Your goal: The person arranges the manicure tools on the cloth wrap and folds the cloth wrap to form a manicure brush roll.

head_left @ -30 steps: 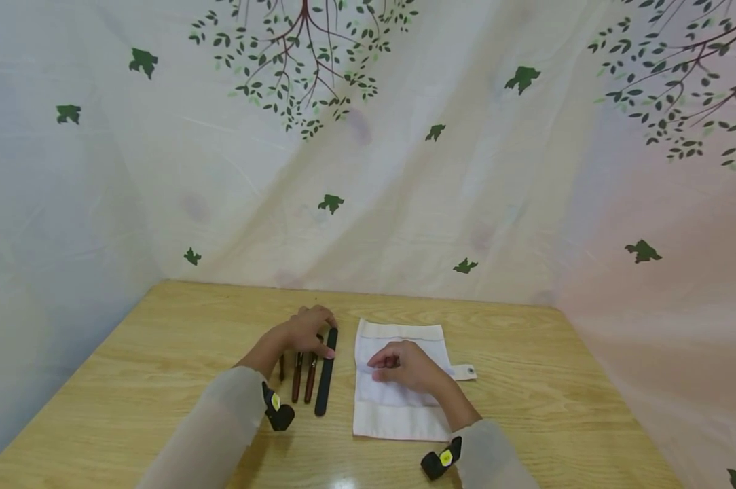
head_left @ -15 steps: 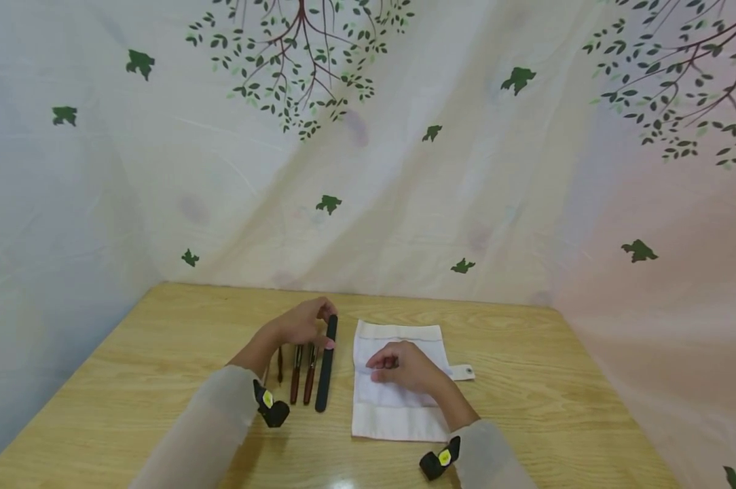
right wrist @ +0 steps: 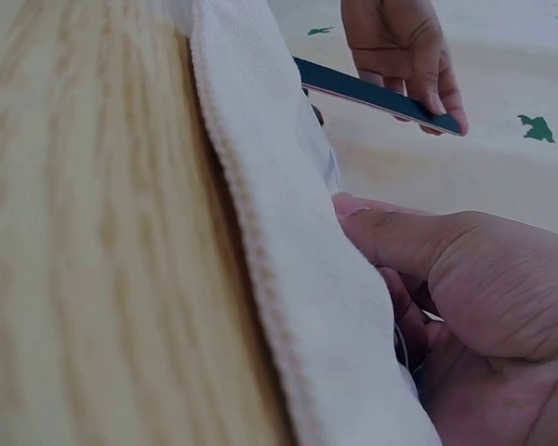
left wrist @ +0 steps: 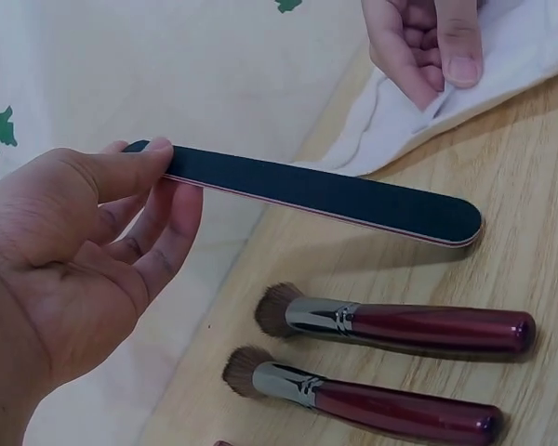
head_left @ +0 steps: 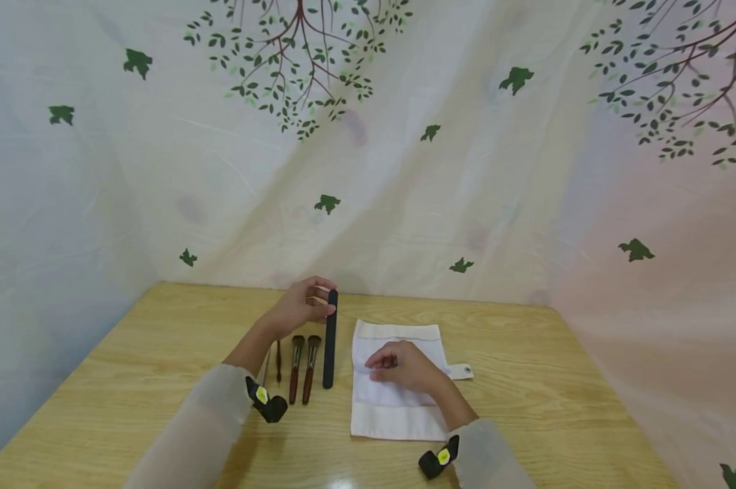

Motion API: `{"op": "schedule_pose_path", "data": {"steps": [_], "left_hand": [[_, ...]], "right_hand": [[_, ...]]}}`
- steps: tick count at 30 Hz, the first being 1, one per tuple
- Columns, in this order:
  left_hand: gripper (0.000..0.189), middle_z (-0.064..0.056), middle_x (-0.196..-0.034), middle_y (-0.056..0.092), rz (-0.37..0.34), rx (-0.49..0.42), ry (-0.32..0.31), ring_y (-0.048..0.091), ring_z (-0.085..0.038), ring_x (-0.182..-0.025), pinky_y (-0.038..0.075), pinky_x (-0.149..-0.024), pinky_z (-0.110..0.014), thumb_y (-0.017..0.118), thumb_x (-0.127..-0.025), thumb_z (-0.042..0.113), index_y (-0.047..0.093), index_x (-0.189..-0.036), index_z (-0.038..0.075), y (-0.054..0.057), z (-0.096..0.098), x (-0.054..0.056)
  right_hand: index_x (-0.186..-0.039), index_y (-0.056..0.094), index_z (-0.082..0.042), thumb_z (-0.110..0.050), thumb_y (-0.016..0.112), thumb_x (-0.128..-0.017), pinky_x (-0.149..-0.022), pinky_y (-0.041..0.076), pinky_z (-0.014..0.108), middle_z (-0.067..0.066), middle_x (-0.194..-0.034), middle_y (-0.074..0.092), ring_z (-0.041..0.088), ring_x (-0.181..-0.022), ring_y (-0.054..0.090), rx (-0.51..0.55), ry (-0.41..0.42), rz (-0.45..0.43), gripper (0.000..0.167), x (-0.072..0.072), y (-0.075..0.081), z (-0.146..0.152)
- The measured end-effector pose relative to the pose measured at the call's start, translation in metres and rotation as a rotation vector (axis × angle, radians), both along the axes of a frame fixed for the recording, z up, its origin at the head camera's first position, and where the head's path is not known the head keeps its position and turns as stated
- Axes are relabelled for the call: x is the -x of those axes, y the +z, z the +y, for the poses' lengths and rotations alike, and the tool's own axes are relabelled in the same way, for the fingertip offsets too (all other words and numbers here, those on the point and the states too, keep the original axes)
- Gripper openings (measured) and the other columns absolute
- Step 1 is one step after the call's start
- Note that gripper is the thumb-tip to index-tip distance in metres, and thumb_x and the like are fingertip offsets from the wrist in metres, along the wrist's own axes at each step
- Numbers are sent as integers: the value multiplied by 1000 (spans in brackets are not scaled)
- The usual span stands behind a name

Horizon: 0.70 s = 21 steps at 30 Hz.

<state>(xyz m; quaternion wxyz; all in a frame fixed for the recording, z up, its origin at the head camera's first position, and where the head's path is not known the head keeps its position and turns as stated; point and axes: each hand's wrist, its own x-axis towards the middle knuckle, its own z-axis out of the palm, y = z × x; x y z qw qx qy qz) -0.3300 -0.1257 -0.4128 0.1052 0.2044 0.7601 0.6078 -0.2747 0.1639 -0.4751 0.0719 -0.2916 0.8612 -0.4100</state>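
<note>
Head: left grip pinches one file near two thick brushes.

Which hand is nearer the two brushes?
Left. The left hand is just beyond the bristle ends of the brushes, holding the black file; the right hand is over the white cloth, farther right.

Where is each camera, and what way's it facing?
Head: on the person's head, facing forward and down at the table; both sleeves, left hand and right hand show.
Left wrist: on that wrist, facing the dark strip; both hands show.
Right wrist: on that wrist, facing the white cloth; both hands show.
Both wrist views share the dark strip and white cloth.
</note>
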Motion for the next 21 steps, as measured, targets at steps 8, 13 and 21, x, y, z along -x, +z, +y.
{"op": "schedule_pose_path", "data": {"steps": [8,13,21], "left_hand": [[44,-22,-125,57,-26,-57,64,66,-24,-96,56,-92,-54,65,-100,2,50,-141,1,3,7,1],[47,-19,-126,58,-55,-156,132,65,-21,-97,55,-95,-52,66,-99,3,49,-144,2,2,11,1],[49,-13,-120,59,-92,-268,202,67,-19,-98,58,-88,-40,66,-100,4,49,-145,2,5,20,0]], "right_hand": [[-99,80,-18,-16,79,-91,-68,47,24,-12,-81,65,6,-74,56,-4,2,24,8,2,-1,0],[-97,79,-19,-15,79,-92,-69,47,24,-12,-81,65,6,-74,56,-15,-10,34,6,2,-1,-1],[-96,79,-16,-13,77,-93,-70,47,24,-9,-81,66,7,-75,56,-19,-10,6,4,2,0,-2]]}}
